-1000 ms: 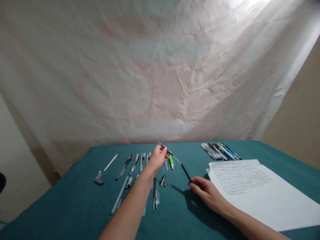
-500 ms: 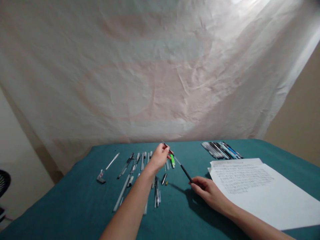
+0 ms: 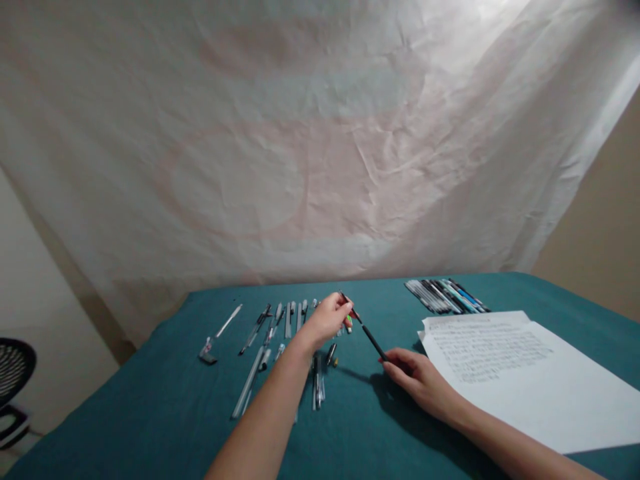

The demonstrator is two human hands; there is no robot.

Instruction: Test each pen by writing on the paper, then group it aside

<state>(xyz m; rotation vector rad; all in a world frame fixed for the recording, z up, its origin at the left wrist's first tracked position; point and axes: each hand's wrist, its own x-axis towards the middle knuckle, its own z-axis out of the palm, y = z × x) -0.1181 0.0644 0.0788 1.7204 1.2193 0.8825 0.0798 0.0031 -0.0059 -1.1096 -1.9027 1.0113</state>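
My left hand (image 3: 327, 318) is closed in a pinch on a thin pen refill (image 3: 350, 307), held above the scattered pen parts (image 3: 280, 333) on the teal tablecloth (image 3: 165, 407). My right hand (image 3: 417, 377) grips a black pen barrel (image 3: 374, 342) that points up and left toward the refill's tip. The two pieces meet near the left fingertips. A green marker lies partly hidden behind the left hand.
A white sheet with handwriting (image 3: 505, 367) lies to the right. A row of several pens (image 3: 445, 295) sits at the far right of the table. A creased white cloth (image 3: 310, 147) hangs behind. A dark chair (image 3: 13, 373) stands at the left edge.
The left hand has lowered the refill, so that less of it now sticks out from the fingers. The right hand has barely moved. The view has shifted slightly.
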